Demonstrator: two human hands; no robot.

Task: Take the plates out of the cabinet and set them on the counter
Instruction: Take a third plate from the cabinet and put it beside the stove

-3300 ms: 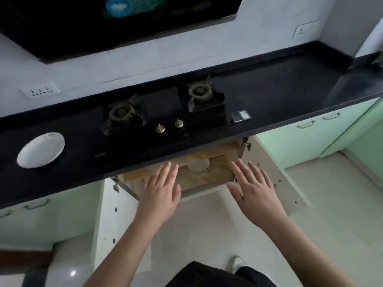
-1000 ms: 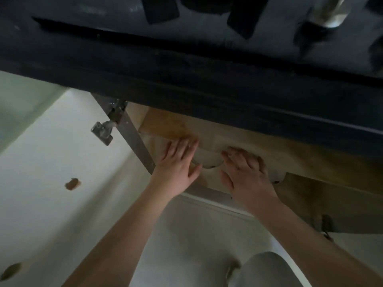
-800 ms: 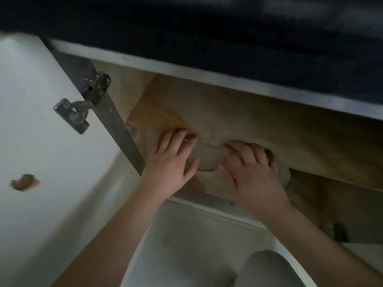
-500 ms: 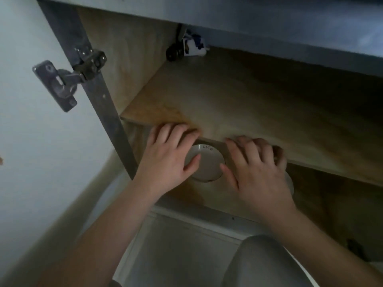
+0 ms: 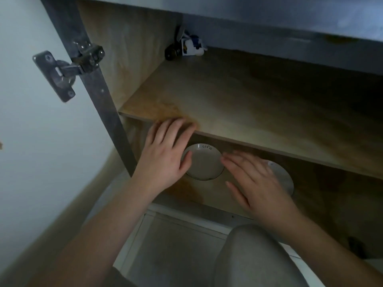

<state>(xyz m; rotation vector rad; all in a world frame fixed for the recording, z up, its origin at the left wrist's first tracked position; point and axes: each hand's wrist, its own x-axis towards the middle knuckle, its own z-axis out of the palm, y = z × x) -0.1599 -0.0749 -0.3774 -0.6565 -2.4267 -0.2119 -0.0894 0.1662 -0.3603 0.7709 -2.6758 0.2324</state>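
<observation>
Risk assessment: neither plate is gripped at this moment. The left hand [image 5: 163,160] lies with straight fingers just left of the lettered plate [image 5: 204,164], its thumb at the plate's left rim; the right hand [image 5: 251,181] is likewise flat and uncurled, just right of that plate, holding nothing. The shelf board [image 5: 248,104] sits directly above the lettered plate and overhangs its far rim. A lift made too steeply would likely knock the plate's far edge against the underside of that board. The plate appears shallow and smooth, with a low rim lying close to the cabinet floor [image 5: 186,191], so fingers may slip before getting under it. A second plate [image 5: 283,177] lies to the right of the lettered plate, largely hidden behind the right hand; a careless sweep of that hand could shove it or clink the two together.

Appearance: the lettered plate is small, round and pale, with a thin dark edge line and the word "Life" at its far rim. It rests flat under the shelf board, near the cabinet's front edge. The light is dim
</observation>
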